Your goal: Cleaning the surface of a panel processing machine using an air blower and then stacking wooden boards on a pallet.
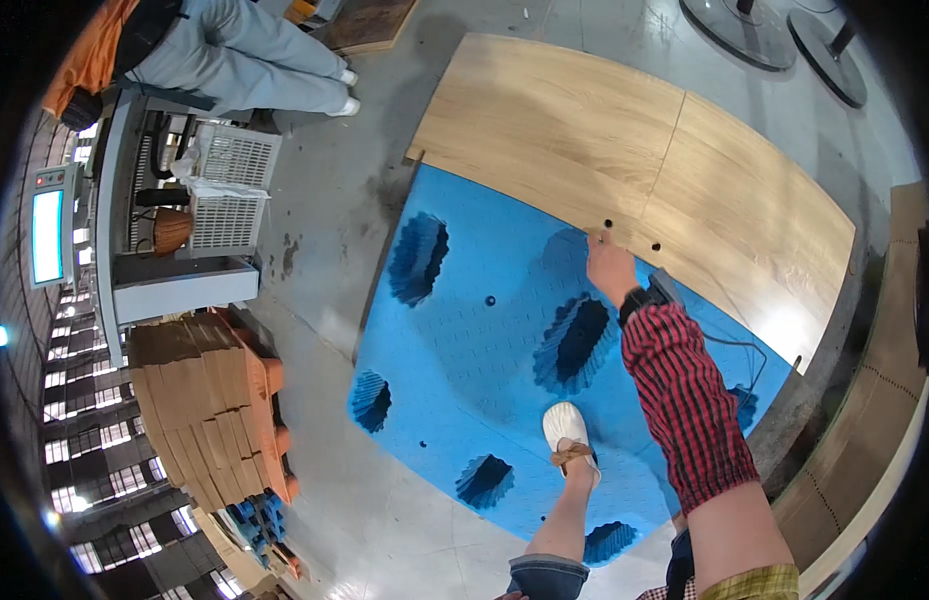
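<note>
My right hand (610,270) reaches to the near edge of a pale wood-grain board (545,120), its fingertips bunched close together beside a small black round spot (608,223) on the board. Whatever those fingers pinch, if anything, is too small to make out. A second black spot (657,247) lies to the right along the same edge. The board rests at the far side of a blue plastic pallet (475,350) pierced by several ribbed holes. A dark device (665,288) with a thin cable sits at my right wrist. My left hand is out of sight.
My foot in a white shoe (565,428) stands on the pallet. Stacked cardboard (195,400) and a white plastic crate (230,200) are at left. Another person (255,60) stands at far left. Round metal bases (755,40) stand far right; cardboard (845,430) lines the right side.
</note>
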The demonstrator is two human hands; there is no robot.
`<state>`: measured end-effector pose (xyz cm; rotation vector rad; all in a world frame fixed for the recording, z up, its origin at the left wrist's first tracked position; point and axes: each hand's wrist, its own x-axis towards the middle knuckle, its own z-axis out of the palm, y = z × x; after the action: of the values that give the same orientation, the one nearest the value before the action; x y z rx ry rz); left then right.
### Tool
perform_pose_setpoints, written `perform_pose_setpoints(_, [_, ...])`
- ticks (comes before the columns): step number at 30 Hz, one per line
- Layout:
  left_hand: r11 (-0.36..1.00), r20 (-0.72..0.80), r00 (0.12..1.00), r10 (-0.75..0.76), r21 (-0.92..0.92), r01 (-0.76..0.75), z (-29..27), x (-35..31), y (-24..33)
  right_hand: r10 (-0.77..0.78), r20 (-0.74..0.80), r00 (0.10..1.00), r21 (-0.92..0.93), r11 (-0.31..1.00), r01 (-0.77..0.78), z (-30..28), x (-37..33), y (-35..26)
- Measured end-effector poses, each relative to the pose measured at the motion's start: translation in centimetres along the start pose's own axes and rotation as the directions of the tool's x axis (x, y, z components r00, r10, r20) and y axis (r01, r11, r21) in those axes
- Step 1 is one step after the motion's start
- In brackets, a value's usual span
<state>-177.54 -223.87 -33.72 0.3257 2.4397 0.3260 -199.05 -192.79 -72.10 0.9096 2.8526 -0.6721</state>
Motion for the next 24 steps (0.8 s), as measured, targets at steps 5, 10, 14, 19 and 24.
perform_pose_setpoints(5, [1.000,-0.096,0.995,0.012,-0.026,-0.014,0.5,-2.2,0.6,-0.276,-0.102,0.956,0.398,0.869,0.293,-3.1,-11.5,-5.4])
perform_pose_setpoints(10, [0.999,-0.191,0.981,0.036,-0.023,-0.041,3.1,-6.3,0.9,-0.586,0.548,0.597,0.665,0.738,0.113,-6.5,-32.7,-8.1])
perform_pose_setpoints(14, [0.999,-0.293,0.956,0.018,-0.022,-0.026,6.6,-10.9,0.7,-0.725,0.256,0.639,0.748,0.568,0.344,-15.0,-47.4,-7.6])
perform_pose_setpoints(19, [0.986,-0.379,0.911,-0.164,-0.075,0.146,6.4,-17.3,0.1,-0.797,0.408,0.446,0.598,0.602,0.528,-19.2,-51.3,1.2])
perform_pose_setpoints(24, [0.956,-0.510,0.843,-0.171,-0.294,0.016,5.5,-22.8,-2.4,-0.740,0.498,0.453,0.479,0.669,0.568,-27.0,-49.8,8.2])
